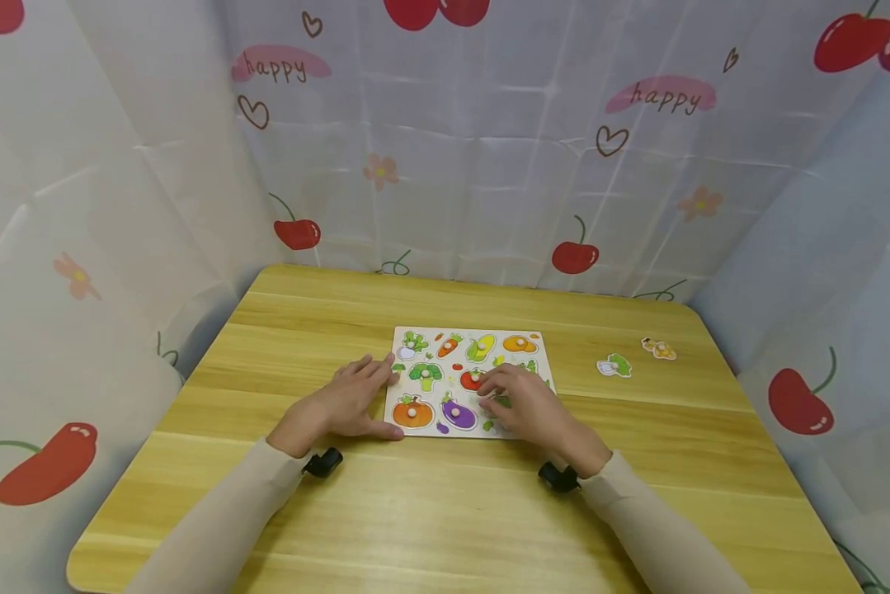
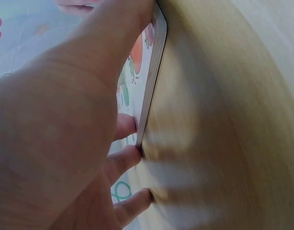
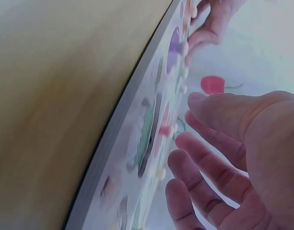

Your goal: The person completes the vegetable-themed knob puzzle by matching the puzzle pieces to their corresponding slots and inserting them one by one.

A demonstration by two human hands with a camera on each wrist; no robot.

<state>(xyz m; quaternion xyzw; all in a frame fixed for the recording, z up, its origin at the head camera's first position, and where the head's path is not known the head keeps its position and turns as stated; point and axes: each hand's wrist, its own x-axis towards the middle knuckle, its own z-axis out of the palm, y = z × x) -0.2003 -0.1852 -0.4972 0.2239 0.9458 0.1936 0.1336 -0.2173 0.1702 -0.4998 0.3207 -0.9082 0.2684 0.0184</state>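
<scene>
A vegetable peg puzzle board [image 1: 433,394] lies on the table, with knobbed pieces such as a pumpkin [image 1: 412,412], an eggplant [image 1: 459,415] and a tomato [image 1: 470,379] in it. My left hand [image 1: 344,402] rests at the board's left edge, thumb by the near corner and fingers extended along the side. Over the board's right part is my right hand [image 1: 522,403], its fingers loosely bent and thumb apart, with nothing between them. In the right wrist view, a green shape with a dark edge [image 3: 149,134] shows on the board near the fingertips. The right hand hides the board's near right corner.
Two loose puzzle pieces lie on the table to the right: a green and white vegetable [image 1: 615,365] and a yellow-orange one [image 1: 660,349]. The wooden table [image 1: 415,511] has rounded corners, and a printed curtain [image 1: 474,165] hangs behind it and on both sides.
</scene>
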